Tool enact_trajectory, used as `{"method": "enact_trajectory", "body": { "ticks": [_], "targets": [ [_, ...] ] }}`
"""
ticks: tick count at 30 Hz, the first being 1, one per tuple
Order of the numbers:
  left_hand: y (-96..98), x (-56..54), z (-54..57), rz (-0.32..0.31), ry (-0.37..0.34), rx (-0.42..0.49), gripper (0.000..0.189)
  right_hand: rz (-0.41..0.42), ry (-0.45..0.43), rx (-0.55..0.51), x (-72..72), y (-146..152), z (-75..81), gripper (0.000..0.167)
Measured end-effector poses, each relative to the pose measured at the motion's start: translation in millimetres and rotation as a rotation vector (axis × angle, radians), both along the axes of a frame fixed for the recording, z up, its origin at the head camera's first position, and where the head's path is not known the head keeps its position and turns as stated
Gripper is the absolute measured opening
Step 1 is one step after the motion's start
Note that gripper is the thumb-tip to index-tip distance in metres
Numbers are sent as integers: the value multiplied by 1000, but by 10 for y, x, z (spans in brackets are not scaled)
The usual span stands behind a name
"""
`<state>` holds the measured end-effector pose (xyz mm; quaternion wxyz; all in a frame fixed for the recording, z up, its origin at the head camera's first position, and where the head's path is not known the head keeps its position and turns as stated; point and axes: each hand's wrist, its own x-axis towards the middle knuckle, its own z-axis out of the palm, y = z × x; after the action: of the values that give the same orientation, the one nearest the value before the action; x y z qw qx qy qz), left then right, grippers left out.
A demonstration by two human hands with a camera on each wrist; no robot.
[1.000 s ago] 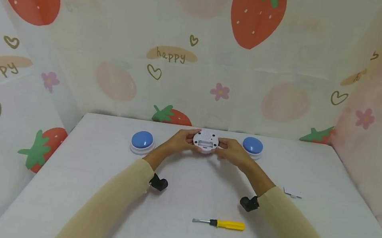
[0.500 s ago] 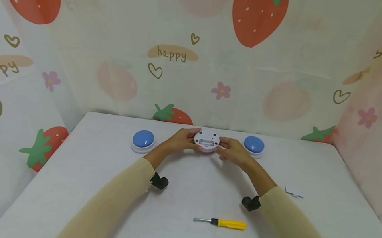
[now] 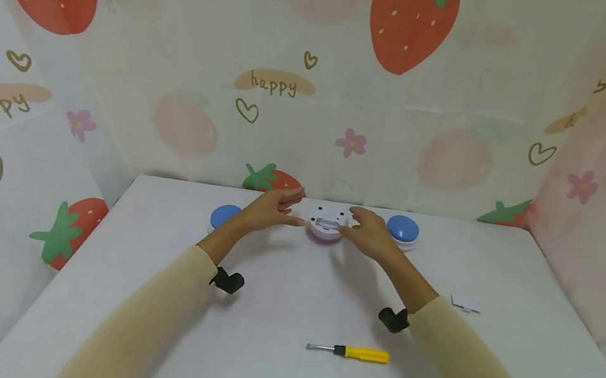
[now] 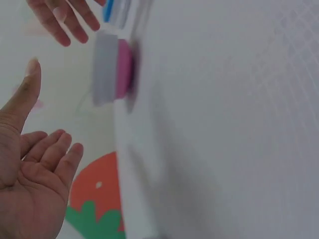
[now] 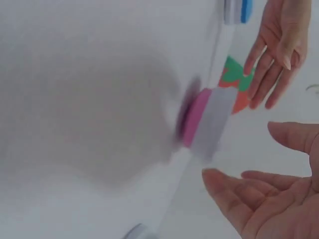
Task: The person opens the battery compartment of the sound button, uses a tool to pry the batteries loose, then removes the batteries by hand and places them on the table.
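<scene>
At the back middle of the table is a round push button [image 3: 325,230], base up, its white base showing an open battery slot. Its pink dome [image 4: 123,69] faces down to the tabletop in the left wrist view, and its white base [image 5: 215,119] looks tilted and blurred in the right wrist view. To its left, my left hand [image 3: 273,209] holds nothing, thumb and fingers spread apart. My right hand [image 3: 370,233] is close by on the other side, fingers loosely bent and apart from the button in the right wrist view.
Two blue-domed push buttons stand toward the back, the left one [image 3: 225,212] partly behind my left hand and the right one [image 3: 403,229] beside my right hand. A yellow-handled screwdriver [image 3: 366,354] lies near the front. Farther right lies a small white cover [image 3: 466,302].
Both hands held the pink button between them before; now they have let go of it. My left hand has drawn away to the left, while my right stays near.
</scene>
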<state>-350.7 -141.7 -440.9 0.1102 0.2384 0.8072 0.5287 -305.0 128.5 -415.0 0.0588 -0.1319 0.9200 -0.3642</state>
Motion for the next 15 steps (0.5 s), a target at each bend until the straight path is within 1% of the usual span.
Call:
{"method": "enact_trajectory", "body": {
  "ticks": [1,4,6,9,12,15],
  "targets": [
    [-62,27,49,-2,13,3,89,0,29,26,22,-35,37,63],
    [-277,114,183,1,53,-3,89,-4,63,49,103,-164,144,63],
    [-434,184,274,3,83,-25,89,7,73,40,147,-259,198,62],
    [-677,278,367,14,121,-65,88,48,85,13,188,-412,248,61],
    [-897,350,396,41,133,-83,86,92,88,-18,219,-570,277,61],
    [-1084,382,347,65,141,-86,87,135,75,-31,231,-729,266,63]
  ]
}}
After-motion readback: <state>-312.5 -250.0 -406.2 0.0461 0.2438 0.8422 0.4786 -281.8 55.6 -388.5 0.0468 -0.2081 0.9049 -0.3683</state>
